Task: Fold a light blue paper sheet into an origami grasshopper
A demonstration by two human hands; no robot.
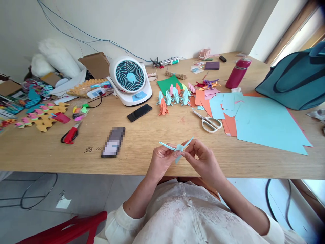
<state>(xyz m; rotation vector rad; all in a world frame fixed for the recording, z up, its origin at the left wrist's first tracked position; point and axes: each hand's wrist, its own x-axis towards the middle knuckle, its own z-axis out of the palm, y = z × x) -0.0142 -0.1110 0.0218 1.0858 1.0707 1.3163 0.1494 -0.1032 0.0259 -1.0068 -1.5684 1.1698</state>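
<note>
A small light-blue folded paper piece is held between my two hands above the table's front edge, with two narrow arms spreading up to left and right. My left hand pinches its left side between thumb and fingers. On its other side, my right hand grips it with thumb and fingertips close to the left thumb. Several folded paper figures, mostly light blue, stand farther back; an orange one is in front of them. White-handled scissors lie partly open to the right.
Light-blue sheets and orange pieces lie right, near a teal bag and magenta bottle. A fan, black phone, blurred phone and red-handled scissors are left.
</note>
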